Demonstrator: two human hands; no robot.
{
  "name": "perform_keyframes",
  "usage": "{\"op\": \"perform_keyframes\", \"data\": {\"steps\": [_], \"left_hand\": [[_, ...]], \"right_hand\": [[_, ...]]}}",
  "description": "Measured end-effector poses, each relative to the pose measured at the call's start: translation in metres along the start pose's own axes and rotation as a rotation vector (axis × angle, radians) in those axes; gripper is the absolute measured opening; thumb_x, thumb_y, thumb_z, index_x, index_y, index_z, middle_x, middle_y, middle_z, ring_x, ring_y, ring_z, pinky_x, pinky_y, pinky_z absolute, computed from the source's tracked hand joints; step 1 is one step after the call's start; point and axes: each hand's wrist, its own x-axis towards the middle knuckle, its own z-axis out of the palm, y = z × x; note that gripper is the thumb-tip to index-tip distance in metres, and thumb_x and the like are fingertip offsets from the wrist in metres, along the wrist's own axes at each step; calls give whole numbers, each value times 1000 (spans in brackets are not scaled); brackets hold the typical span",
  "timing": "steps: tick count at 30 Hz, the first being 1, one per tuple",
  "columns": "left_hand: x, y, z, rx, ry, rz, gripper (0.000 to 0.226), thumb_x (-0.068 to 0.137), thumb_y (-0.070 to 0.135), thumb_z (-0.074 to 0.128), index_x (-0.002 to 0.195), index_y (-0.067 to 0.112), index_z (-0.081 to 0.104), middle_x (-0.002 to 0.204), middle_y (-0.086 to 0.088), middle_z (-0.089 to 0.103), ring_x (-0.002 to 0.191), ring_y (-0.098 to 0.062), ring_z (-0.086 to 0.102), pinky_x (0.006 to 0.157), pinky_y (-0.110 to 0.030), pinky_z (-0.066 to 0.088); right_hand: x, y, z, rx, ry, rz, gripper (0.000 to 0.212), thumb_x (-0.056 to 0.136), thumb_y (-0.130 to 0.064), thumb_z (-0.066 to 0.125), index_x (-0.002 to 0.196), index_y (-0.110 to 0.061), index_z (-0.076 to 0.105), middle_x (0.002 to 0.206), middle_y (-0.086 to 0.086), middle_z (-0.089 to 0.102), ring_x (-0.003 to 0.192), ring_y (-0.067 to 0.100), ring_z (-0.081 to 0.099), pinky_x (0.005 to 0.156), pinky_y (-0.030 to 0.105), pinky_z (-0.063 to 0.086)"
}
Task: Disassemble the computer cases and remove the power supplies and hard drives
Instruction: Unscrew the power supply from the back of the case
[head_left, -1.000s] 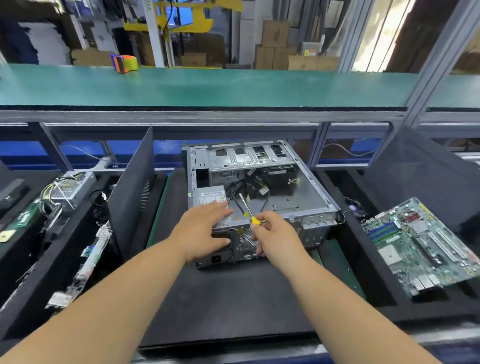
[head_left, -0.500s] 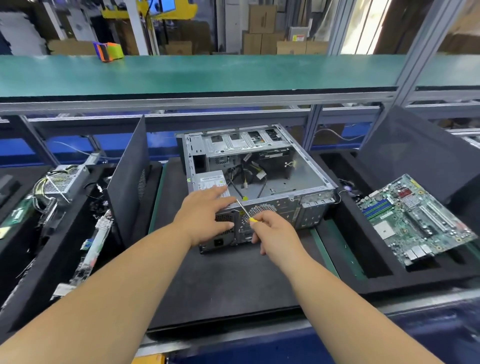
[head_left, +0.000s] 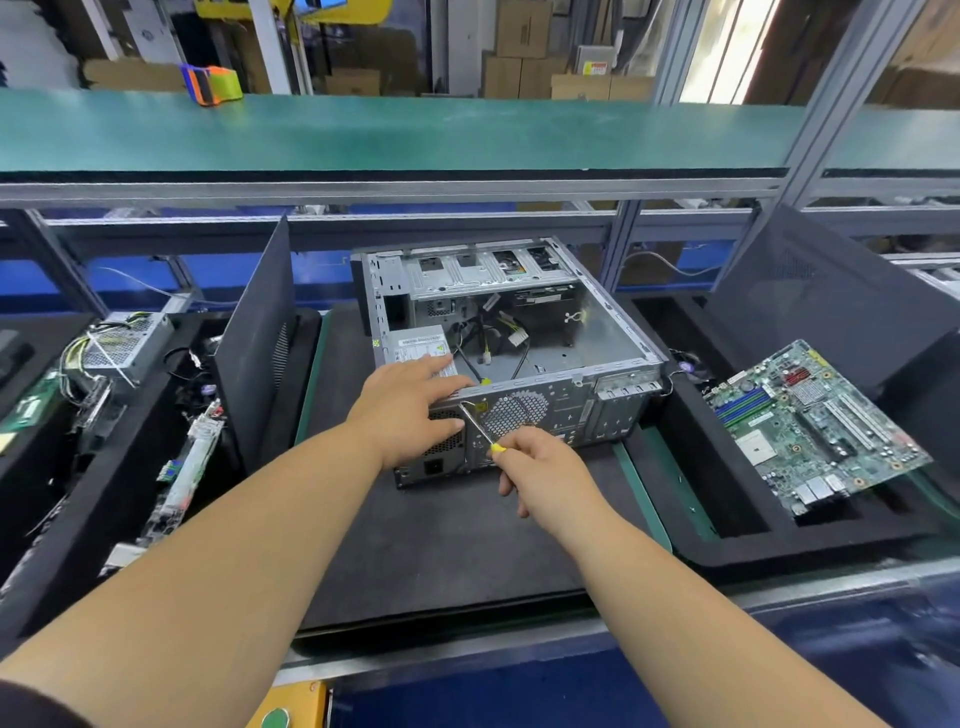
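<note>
An open grey computer case (head_left: 587, 332) lies on its side on the black mat (head_left: 441, 545), its rear panel facing me. A silver power supply (head_left: 415, 348) sits in its near-left corner, with loose cables (head_left: 498, 338) beside it. My left hand (head_left: 410, 415) rests over the power supply's near edge and the case's rear corner, fingers spread, thumb on the rear panel. My right hand (head_left: 540, 467) grips a screwdriver (head_left: 480, 426) with a yellow handle. Its tip is at the rear panel, near the top edge beside the fan grille.
A removed motherboard (head_left: 815, 421) lies in the foam tray on the right. A black side panel (head_left: 260, 338) stands upright left of the case. Another power supply (head_left: 130, 343) with wires and circuit boards fill the left tray. A green shelf (head_left: 415, 130) runs above.
The screwdriver came out of the case's inside and now points at the rear panel from outside. My right hand drew back toward me. My left hand stayed on the power supply.
</note>
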Motion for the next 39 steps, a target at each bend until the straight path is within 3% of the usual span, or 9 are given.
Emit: {"op": "perform_keyframes", "data": {"steps": [8,15,18,21,23,27,31,39], "left_hand": [[1,-1,2,18,-8,4,54,93,53,54,145,48,38,162,13,18,148,-14,17,119,-38,12],[0,0,2,12,29,-12,52,92,52,57,142,49,42,160,14,24,143,-18,28,116,-38,16],[0,0,2,25,26,-7,52,93,51,57,142,48,42,161,13,23,143,-18,27,116,-37,16],[1,-1,1,47,-16,2,56,93,49,57,145,48,37,162,13,18,147,-16,20,118,-38,13],[1,-2,0,65,-29,10,60,92,45,58,146,47,35,163,12,16,148,-15,18,119,-38,13],[1,0,-2,65,-45,13,66,88,33,60,147,46,34,163,11,16,148,-14,17,118,-36,13],[0,1,-3,52,-45,8,69,85,28,59,147,47,34,163,11,16,148,-14,17,118,-36,12],[-1,2,-4,67,-46,18,71,83,26,59,147,45,35,163,9,17,148,-16,18,117,-36,13]], "right_hand": [[-1,4,1,0,29,42,11,91,-26,52,86,-24,62,59,-8,64,42,10,47,57,31,46],[1,5,6,30,41,86,13,93,-26,52,88,-20,63,60,-6,62,41,9,46,55,26,43],[1,1,12,298,-36,280,22,96,-26,51,92,-12,67,55,-2,56,39,12,39,46,22,32],[-1,-3,13,668,-237,469,39,100,-36,44,90,-5,66,55,1,48,40,13,34,42,21,27],[-3,-4,15,814,-306,504,39,102,-38,43,86,-7,61,53,0,41,41,14,33,43,23,27],[-5,-4,22,900,-290,496,36,104,-36,43,83,-11,56,53,-1,36,43,13,35,44,22,32],[-7,-2,28,836,-232,428,31,105,-34,44,87,-10,55,53,-1,35,39,11,28,41,22,25],[2,-5,39,365,-27,306,20,101,-23,51,86,-15,60,53,-4,45,37,10,32,38,19,26]]}}
